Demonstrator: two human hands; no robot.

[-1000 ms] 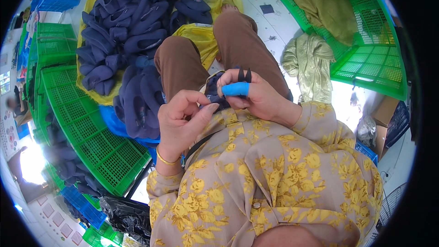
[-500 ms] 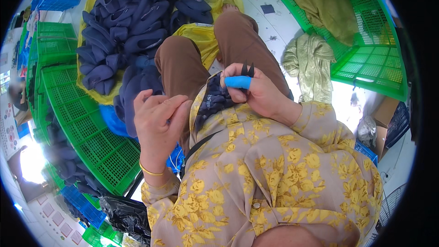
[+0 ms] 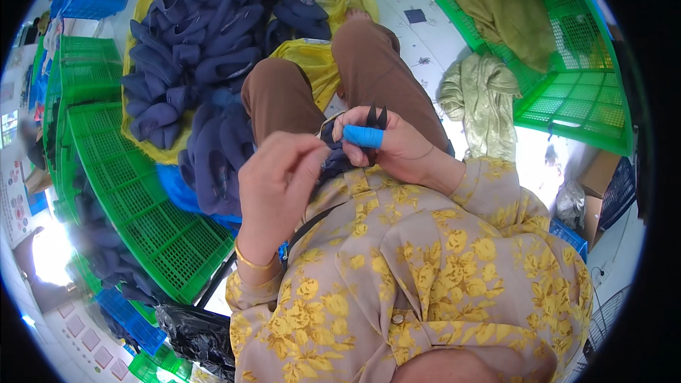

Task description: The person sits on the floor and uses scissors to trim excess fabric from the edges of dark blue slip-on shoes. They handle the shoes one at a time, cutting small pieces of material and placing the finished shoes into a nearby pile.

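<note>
left hand pinched, raised | right hand clasps dark fabric piece

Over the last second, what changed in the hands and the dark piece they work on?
The left hand pulled away down-left, then came back up toward the dark fabric piece, fingers pinched. The right hand kept gripping the piece, with small black snips and the blue finger cover. The pile of dark pieces stayed put.
</note>
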